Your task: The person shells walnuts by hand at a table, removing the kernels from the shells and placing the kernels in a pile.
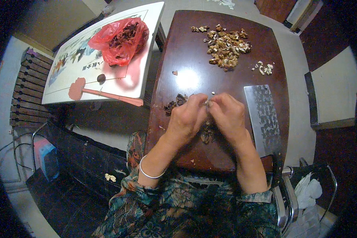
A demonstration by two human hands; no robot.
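Over a dark red wooden table [178,56], my left hand [189,114] and my right hand [228,113] meet at the fingertips, both pinching a small pale piece [207,102], perhaps walnut. Dark cracked walnut shells [182,99] lie beside the left hand, and more shell pieces [207,135] lie between the wrists. Farther back is a heap of walnut kernels [227,49], with a few small pale kernel bits [264,68] to its right. A broad metal cleaver blade [263,119] rests at the right of my right hand; its handle points towards me.
On a white table [59,86] at the left are a red plastic bag [119,44] with dark contents, one round walnut [101,78] and a pink fly swatter [107,94]. A black padded seat [77,190] holds a pale kernel [110,177]. A metal-framed chair [288,190] stands at right.
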